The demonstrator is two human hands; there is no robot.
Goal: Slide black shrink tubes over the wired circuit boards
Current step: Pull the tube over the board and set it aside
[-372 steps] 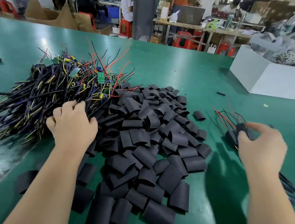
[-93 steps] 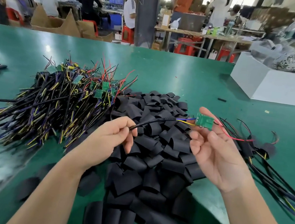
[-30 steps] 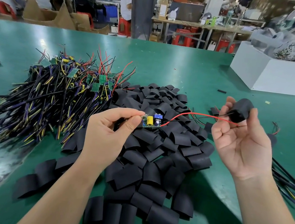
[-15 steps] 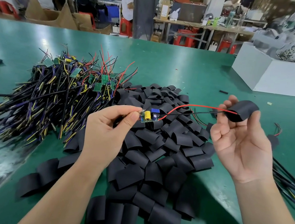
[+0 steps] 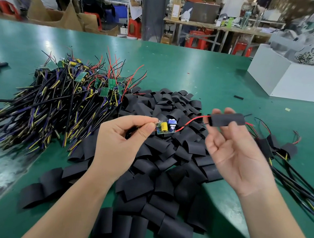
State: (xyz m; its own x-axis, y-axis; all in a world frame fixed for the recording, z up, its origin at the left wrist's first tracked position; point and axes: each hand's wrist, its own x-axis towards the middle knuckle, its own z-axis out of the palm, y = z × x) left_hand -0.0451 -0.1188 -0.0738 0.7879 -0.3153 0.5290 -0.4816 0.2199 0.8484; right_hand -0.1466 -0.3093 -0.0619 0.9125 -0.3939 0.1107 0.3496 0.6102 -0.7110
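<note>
Head view takes in the broad green table mat (image 5: 177, 72), and on it the big heap of flattened black shrink tubes (image 5: 157, 170), my landmark. Left of the heap lies the tangle of bare wired boards with black, purple and yellow leads (image 5: 55, 106); right of the heap lie a few sleeved ones (image 5: 275, 147).

Above the heap, my left hand (image 5: 117, 145) pinches one end of a small green circuit board with a yellow capacitor and a blue part (image 5: 166, 128) between thumb and forefinger. My right hand (image 5: 235, 154), over the heap's right edge, grips one black shrink tube (image 5: 227, 119) in its fingertips. The board's thin red lead (image 5: 191, 121) runs into that tube and shows again at its far end, so the tube is threaded but not yet over the board.

To do this well, I judge I should keep the lead taut, squeeze the tube's edges so its mouth gapes, line the board flat with it, and ease it along without snagging the capacitor.
</note>
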